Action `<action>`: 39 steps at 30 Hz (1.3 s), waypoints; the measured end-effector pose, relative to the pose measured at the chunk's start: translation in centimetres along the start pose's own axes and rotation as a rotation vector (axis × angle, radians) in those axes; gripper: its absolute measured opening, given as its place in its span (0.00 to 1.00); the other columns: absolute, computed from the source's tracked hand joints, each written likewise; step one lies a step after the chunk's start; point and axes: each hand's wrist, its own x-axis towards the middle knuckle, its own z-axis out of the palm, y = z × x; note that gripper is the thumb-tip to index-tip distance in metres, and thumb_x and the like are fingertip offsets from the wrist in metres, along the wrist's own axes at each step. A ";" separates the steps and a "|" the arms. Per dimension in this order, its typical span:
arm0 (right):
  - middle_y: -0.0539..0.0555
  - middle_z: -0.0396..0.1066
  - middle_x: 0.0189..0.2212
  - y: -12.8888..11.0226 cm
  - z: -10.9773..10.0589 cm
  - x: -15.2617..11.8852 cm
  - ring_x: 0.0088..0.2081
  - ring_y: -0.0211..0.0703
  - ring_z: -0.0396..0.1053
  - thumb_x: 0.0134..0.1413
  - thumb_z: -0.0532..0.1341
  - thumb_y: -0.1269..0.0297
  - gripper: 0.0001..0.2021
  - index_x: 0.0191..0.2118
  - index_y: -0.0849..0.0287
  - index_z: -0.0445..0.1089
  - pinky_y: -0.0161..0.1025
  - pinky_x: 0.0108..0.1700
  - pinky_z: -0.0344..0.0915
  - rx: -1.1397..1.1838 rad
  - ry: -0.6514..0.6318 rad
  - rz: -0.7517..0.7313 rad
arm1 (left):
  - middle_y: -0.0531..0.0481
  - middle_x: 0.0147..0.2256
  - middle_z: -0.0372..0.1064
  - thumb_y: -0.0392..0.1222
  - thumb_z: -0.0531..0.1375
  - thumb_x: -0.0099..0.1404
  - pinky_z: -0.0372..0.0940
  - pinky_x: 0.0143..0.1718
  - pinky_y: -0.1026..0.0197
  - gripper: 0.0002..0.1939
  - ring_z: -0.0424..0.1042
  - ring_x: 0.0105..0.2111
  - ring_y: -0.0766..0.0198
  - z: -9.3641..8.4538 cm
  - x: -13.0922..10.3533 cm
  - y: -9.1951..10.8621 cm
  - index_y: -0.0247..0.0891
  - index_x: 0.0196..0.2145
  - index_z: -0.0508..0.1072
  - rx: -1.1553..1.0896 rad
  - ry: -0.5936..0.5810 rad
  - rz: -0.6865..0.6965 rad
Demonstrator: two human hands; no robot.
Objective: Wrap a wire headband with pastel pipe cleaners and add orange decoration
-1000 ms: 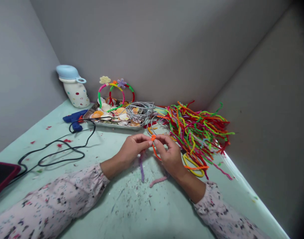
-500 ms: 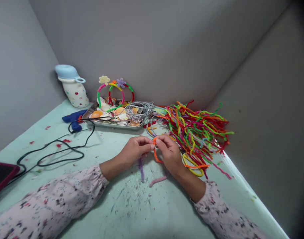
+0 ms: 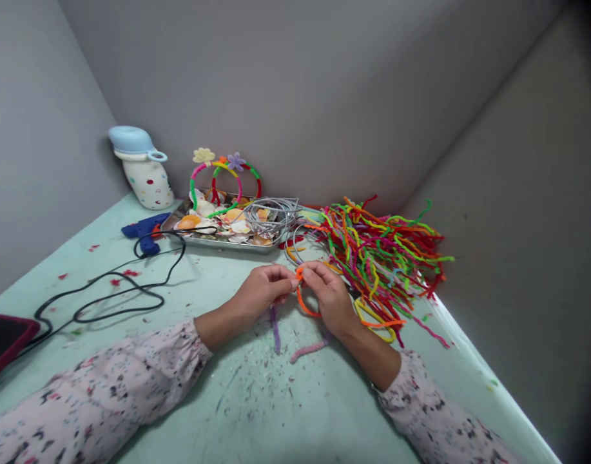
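Observation:
An orange pipe cleaner (image 3: 304,304) is pinched between my two hands, bent into small curls at the fingertips, with a loop hanging below. My left hand (image 3: 261,291) grips it at the left, thumb and forefinger together. Close against it, my right hand (image 3: 332,298) pinches the same curled part. Beneath my left hand a purple pipe cleaner (image 3: 276,328) points down, its upper end hidden. A pink pipe cleaner (image 3: 307,351) shows below my right hand. Just beyond my fingers are grey wire loops (image 3: 291,248).
A metal tray (image 3: 218,245) holds shells, a grey wire coil (image 3: 271,216) and two flower-topped pipe-cleaner hoops (image 3: 240,183). To its right lies a heap of pipe cleaners (image 3: 382,245). On the left are a blue glue gun (image 3: 145,231), its black cord (image 3: 121,267), a bottle (image 3: 145,177) and a red-edged device (image 3: 8,341).
My fingertips have shifted very slightly left with the orange pipe cleaner, and its hanging loop looks a little wider. Both hands keep their pinch. Otherwise the table looks the same.

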 end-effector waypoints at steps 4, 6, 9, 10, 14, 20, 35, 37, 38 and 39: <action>0.48 0.64 0.25 -0.1 -0.2 0.1 0.29 0.37 0.61 0.54 0.56 0.60 0.08 0.29 0.58 0.67 0.34 0.34 0.60 -0.049 -0.001 -0.002 | 0.56 0.19 0.61 0.42 0.62 0.53 0.50 0.21 0.67 0.08 0.57 0.18 0.73 0.0 0.0 -0.1 0.33 0.27 0.70 0.044 0.010 -0.011; 0.48 0.63 0.24 0.1 -0.4 0.1 0.28 0.36 0.60 0.54 0.56 0.60 0.09 0.28 0.58 0.67 0.34 0.33 0.59 -0.038 -0.017 0.001 | 0.56 0.19 0.60 0.42 0.62 0.53 0.50 0.20 0.67 0.09 0.57 0.18 0.73 0.0 0.0 -0.1 0.33 0.27 0.70 0.030 -0.010 -0.024; 0.47 0.62 0.23 0.3 -0.6 0.3 0.27 0.36 0.59 0.54 0.56 0.58 0.10 0.29 0.58 0.67 0.33 0.32 0.59 0.001 -0.048 0.003 | 0.55 0.19 0.60 0.43 0.62 0.54 0.49 0.20 0.68 0.09 0.56 0.18 0.74 -0.1 -0.1 0.0 0.33 0.27 0.70 -0.006 -0.065 -0.041; 0.47 0.62 0.23 0.3 -0.7 0.3 0.27 0.36 0.59 0.54 0.56 0.58 0.10 0.29 0.58 0.67 0.33 0.32 0.59 0.009 -0.052 0.004 | 0.55 0.19 0.60 0.43 0.62 0.54 0.48 0.20 0.68 0.09 0.56 0.18 0.74 -0.1 -0.1 0.0 0.33 0.27 0.70 -0.018 -0.080 -0.049; 0.47 0.62 0.23 0.2 -0.5 0.3 0.27 0.35 0.60 0.54 0.56 0.59 0.10 0.29 0.59 0.68 0.32 0.33 0.59 0.014 -0.050 0.040 | 0.55 0.21 0.60 0.41 0.62 0.54 0.49 0.21 0.68 0.08 0.57 0.19 0.74 -0.2 -0.1 0.0 0.32 0.27 0.69 -0.076 -0.100 -0.067; 0.51 0.69 0.32 0.6 0.0 -0.1 0.34 0.39 0.66 0.55 0.56 0.60 0.09 0.37 0.59 0.69 0.36 0.40 0.62 -0.090 0.011 -0.040 | 0.56 0.20 0.59 0.41 0.61 0.55 0.49 0.20 0.68 0.07 0.55 0.19 0.74 -0.3 0.0 -0.1 0.33 0.28 0.69 -0.037 -0.022 0.014; 0.51 0.68 0.30 0.4 0.2 -0.3 0.33 0.39 0.65 0.56 0.54 0.69 0.07 0.33 0.59 0.69 0.36 0.37 0.59 -0.518 -0.042 -0.224 | 0.57 0.19 0.59 0.39 0.59 0.55 0.51 0.19 0.69 0.05 0.56 0.18 0.74 -0.5 0.6 -0.3 0.34 0.28 0.69 0.054 0.121 0.059; 0.51 0.68 0.30 0.4 0.2 -0.3 0.33 0.40 0.65 0.56 0.54 0.69 0.07 0.33 0.59 0.69 0.36 0.36 0.59 -0.538 -0.042 -0.225 | 0.57 0.20 0.59 0.39 0.59 0.56 0.51 0.19 0.69 0.05 0.56 0.18 0.74 -0.4 0.6 -0.2 0.34 0.29 0.68 0.064 0.116 0.067; 0.51 0.68 0.30 0.4 0.2 -0.3 0.33 0.40 0.65 0.56 0.54 0.69 0.07 0.33 0.59 0.69 0.36 0.37 0.59 -0.544 -0.041 -0.226 | 0.57 0.21 0.59 0.39 0.59 0.56 0.51 0.20 0.69 0.05 0.56 0.19 0.74 -0.4 0.5 -0.2 0.34 0.29 0.68 0.061 0.107 0.069; 0.51 0.68 0.30 0.4 0.1 -0.3 0.33 0.40 0.65 0.56 0.53 0.69 0.07 0.33 0.59 0.69 0.36 0.37 0.59 -0.549 -0.039 -0.227 | 0.57 0.21 0.59 0.39 0.59 0.56 0.51 0.20 0.69 0.05 0.56 0.19 0.74 -0.4 0.5 -0.2 0.34 0.29 0.68 0.055 0.095 0.068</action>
